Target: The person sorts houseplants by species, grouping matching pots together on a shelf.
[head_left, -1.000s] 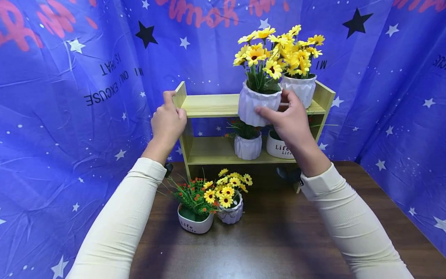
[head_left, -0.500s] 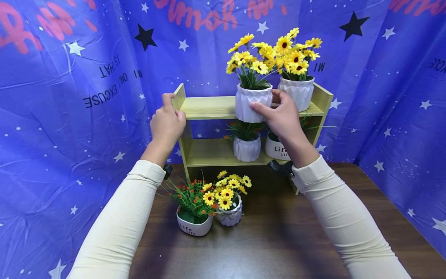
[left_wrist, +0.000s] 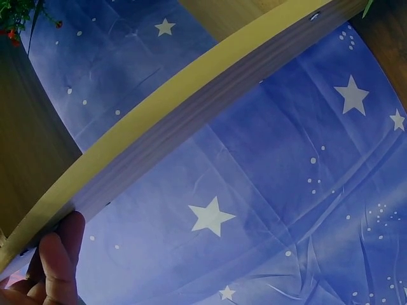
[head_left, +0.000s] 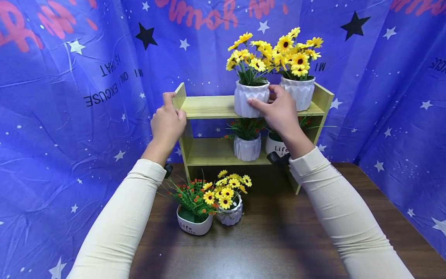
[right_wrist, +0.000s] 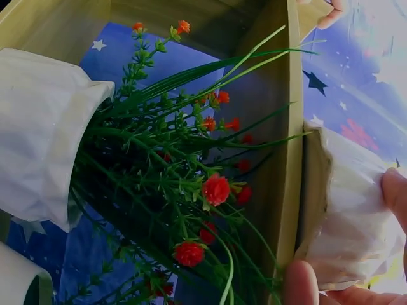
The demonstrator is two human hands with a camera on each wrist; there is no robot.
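Observation:
My right hand (head_left: pixel 281 112) pinches a white ribbed flowerpot (head_left: pixel 248 101) of yellow daisy-like flowers, thumb in front and fingers at its right side. The pot stands upright at the front of the top board (head_left: pixel 209 105) of a wooden shelf. In the right wrist view the pot's base (right_wrist: pixel 316 190) lies close against the board; whether it fully rests there I cannot tell. A second pot of yellow flowers (head_left: pixel 299 93) stands to its right on the same board. My left hand (head_left: pixel 167 122) grips the shelf's left side panel (head_left: pixel 180 95), also seen as a panel edge (left_wrist: pixel 159 95) in the left wrist view.
On the middle board stand a white pot with red-flowered greenery (head_left: pixel 247 148) and a "Life" pot (head_left: pixel 275 146), partly behind my right arm. Another "Life" pot (head_left: pixel 195 224) and a yellow-flowered pot (head_left: pixel 230 215) stand on the brown table (head_left: pixel 265 240). A blue curtain hangs behind.
My right hand has moved the flowerpot left and back, from in front of the shelf onto or just over the top board. My left hand keeps its grip on the side panel.

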